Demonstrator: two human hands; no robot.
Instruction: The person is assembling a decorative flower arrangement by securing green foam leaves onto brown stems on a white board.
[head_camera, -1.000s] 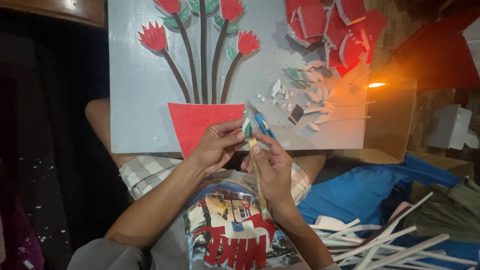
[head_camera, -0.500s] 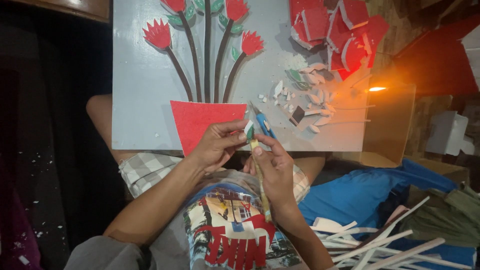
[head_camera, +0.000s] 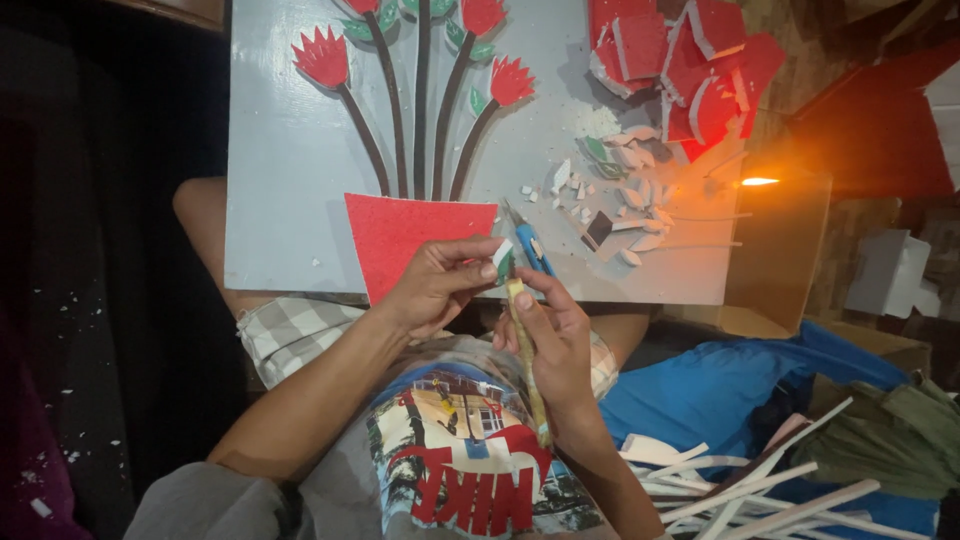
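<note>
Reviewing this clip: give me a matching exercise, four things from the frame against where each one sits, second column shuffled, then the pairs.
Things:
1. red foam pot
2. small green-and-white piece
3. pile of red foam offcuts
4. white strips

Places:
A. top right corner of the grey board
B. pinched in the fingertips of the left hand
C. lower right, beside the person's right arm
D. on the board under the dark flower stems

Pairs: 1-D, 2-B, 3-A, 4-C
</note>
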